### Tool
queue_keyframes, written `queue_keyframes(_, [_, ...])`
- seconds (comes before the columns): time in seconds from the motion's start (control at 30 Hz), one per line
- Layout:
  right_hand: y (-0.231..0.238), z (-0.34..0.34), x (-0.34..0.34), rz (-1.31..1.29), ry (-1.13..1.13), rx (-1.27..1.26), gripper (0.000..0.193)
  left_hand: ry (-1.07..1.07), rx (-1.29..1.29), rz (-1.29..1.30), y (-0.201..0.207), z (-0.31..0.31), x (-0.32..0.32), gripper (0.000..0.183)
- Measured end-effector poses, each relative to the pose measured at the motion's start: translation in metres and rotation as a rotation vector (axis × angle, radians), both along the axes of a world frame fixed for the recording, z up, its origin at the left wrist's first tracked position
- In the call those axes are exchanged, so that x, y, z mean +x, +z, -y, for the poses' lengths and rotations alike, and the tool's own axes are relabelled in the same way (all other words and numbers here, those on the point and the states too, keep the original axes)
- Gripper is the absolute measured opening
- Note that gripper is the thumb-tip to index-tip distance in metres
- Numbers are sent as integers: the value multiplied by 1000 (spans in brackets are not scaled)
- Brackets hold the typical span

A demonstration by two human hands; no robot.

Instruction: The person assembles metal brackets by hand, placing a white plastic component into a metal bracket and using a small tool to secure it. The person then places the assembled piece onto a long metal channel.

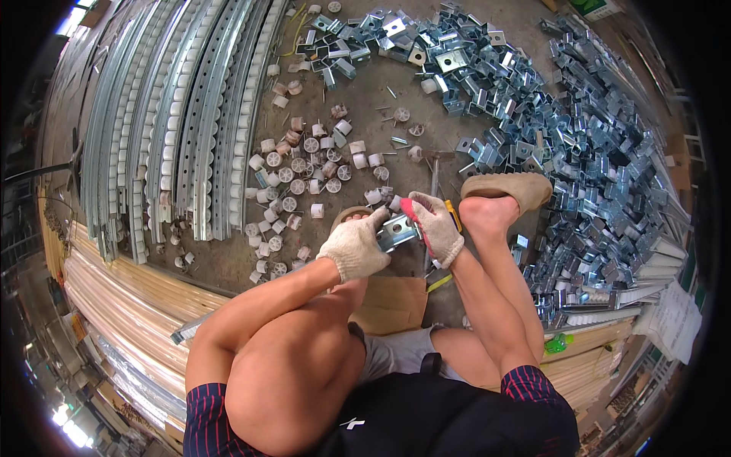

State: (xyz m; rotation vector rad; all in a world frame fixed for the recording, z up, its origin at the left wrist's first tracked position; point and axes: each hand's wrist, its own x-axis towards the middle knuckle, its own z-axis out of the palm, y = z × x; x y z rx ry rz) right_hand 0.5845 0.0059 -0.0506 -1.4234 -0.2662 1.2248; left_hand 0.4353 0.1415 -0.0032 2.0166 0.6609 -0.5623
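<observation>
A shiny metal bracket (397, 231) with a round hole is between my two gloved hands, just above the floor. My left hand (355, 248), in a pale knit glove, is closed on the bracket's left side, thumb along its upper edge. At the bracket's right end, my right hand (435, 228) is closed, its glove showing red at the fingers; what else may be inside that grip is hidden. A small white roller (395, 203) sits right by the far edge of the bracket. Something yellow (454, 215) shows beside my right hand, its kind unclear.
Loose white rollers (298, 164) lie scattered ahead of me. A heap of metal brackets (525, 114) curves from far ahead to my right. Long metal roller tracks (190, 107) lie at left, with pale wrapped lengths (129, 278) nearer. Cardboard (391, 303) lies between my legs.
</observation>
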Motion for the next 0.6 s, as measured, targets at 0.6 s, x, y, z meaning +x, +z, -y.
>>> queue_keyframes(0.6, [-47, 20, 36, 840, 162, -783, 42, 82, 29, -30, 2, -19, 8, 75])
